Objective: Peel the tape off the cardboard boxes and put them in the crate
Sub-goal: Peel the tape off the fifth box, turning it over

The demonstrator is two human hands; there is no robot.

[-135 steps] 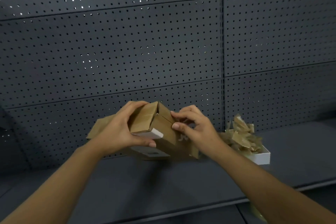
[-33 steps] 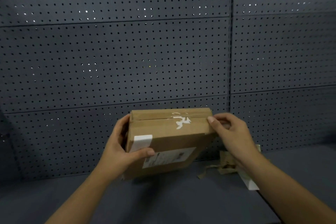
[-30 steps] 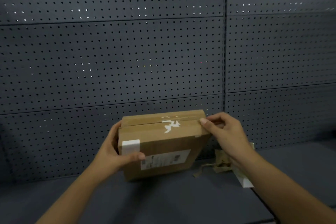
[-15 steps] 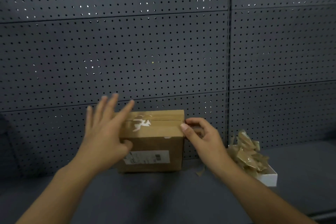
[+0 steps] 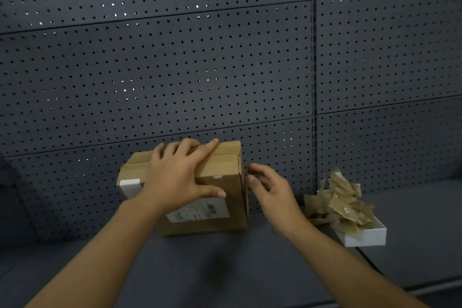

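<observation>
— Cardboard box (image 5: 220, 210) stands on the dark shelf (image 5: 225, 270), against the perforated wall (image 5: 175, 70). Which step is this, you think?

— Tape peeling, I believe. The left hand (image 5: 180, 177) lies flat on top of the box, fingers spread, and presses it down. The right hand (image 5: 272, 192) is just beside the right edge, fingers loosely curled; it holds nothing.

— And the tape?

— A strip runs along the top seam (image 5: 227, 150). Next the right hand must find a loose end there and pinch it.

— The crate?

— I see only a white tray (image 5: 367, 235) with crumpled tape pieces (image 5: 342, 205) on the right, no crate.
</observation>
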